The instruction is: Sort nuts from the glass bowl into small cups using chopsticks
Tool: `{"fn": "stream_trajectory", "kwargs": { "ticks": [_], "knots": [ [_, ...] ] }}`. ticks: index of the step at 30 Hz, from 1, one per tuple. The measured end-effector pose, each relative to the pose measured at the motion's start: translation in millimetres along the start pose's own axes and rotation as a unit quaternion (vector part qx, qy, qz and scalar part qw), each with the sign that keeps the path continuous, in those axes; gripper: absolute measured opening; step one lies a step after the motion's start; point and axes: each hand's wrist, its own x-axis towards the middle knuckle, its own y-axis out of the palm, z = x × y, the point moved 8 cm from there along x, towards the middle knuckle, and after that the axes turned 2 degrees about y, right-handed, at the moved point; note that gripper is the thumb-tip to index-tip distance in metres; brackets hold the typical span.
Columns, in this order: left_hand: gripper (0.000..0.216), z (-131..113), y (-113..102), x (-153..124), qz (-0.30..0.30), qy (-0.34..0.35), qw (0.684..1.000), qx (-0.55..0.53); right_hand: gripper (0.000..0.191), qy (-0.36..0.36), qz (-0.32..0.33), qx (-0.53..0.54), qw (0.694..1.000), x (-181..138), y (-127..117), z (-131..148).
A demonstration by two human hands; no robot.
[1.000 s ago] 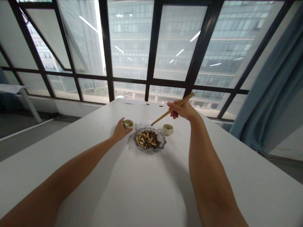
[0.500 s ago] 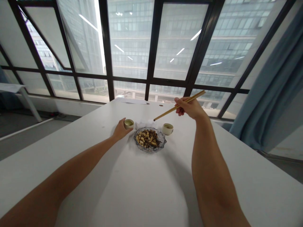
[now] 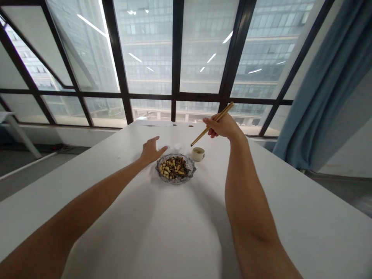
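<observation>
A clear glass dish (image 3: pixel 188 173) of peanuts and dark strips sits mid-table. My left hand (image 3: pixel 150 151) rests just left of the dish, thumb and fingers stretched apart; no cup shows under or beside it. My right hand (image 3: pixel 223 127) is raised behind the dish and grips a pair of wooden chopsticks (image 3: pixel 211 124). Their tips point down-left and hover just above a small pale cup (image 3: pixel 198 154) standing at the dish's right rear.
The white table (image 3: pixel 180 224) runs to a wall of black-framed windows (image 3: pixel 174 58). A crumpled white tissue (image 3: pixel 178 148) lies behind the dish, and papers (image 3: pixel 154 123) lie at the far edge. A blue curtain (image 3: pixel 322 97) hangs right; another table (image 3: pixel 11 120) stands left.
My left hand let go of the small cup it held and spread its fingers; that cup no longer shows. My right hand drew the chopsticks back over the right cup. The view shifted slightly.
</observation>
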Motion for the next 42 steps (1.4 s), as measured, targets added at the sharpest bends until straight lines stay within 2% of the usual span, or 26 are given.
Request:
{"fn": "stream_trajectory", "kwargs": {
  "ticks": [4, 6, 9, 13, 17, 20, 25, 28, 38, 42],
  "knots": [
    [0.068, -79.7, 41.8, 17.6, 0.166, 0.082, 0.982, 0.041, 0.033, 0.024, -0.039, -0.041, 0.998, -7.1, -18.4, 1.4],
    [0.074, -110.4, 64.0, 22.5, 0.228, 0.105, 0.966, 0.052, 0.033, 0.034, -0.056, -0.056, 0.996, -10.2, -27.9, 1.1],
    [0.086, -137.1, 93.1, 27.4, 0.303, 0.111, 0.944, 0.070, 0.034, 0.042, -0.071, -0.071, 0.994, -11.5, -38.6, -4.0],
    [0.091, -152.1, 115.7, 32.2, 0.358, 0.116, 0.922, 0.090, 0.034, 0.050, -0.070, -0.053, 0.995, -8.6, -43.3, -18.1],
    [0.072, -159.7, 121.7, 35.8, 0.369, 0.123, 0.917, 0.091, 0.031, 0.055, -0.071, -0.009, 0.996, -5.8, -43.3, -29.6],
    [0.064, -164.5, 119.6, 37.2, 0.347, 0.147, 0.922, 0.089, 0.028, 0.054, -0.067, 0.009, 0.996, -3.7, -41.7, -33.3],
    [0.076, -173.9, 111.5, 32.7, 0.275, 0.234, 0.929, 0.082, 0.027, 0.064, -0.050, -0.011, 0.997, -1.6, -34.9, -36.1],
    [0.076, -175.3, 109.0, 29.2, 0.259, 0.252, 0.929, 0.083, 0.030, 0.071, -0.041, -0.018, 0.996, -1.3, -29.7, -38.1],
    [0.076, -154.5, 119.3, 38.7, 0.283, 0.172, 0.941, 0.073, 0.039, 0.089, 0.037, -0.016, 0.995, 15.5, 10.1, -73.3],
    [0.067, -149.7, 119.2, 39.8, 0.301, 0.152, 0.938, 0.076, 0.048, 0.100, 0.023, -0.006, 0.995, 17.2, 11.0, -78.3]
  ]
}}
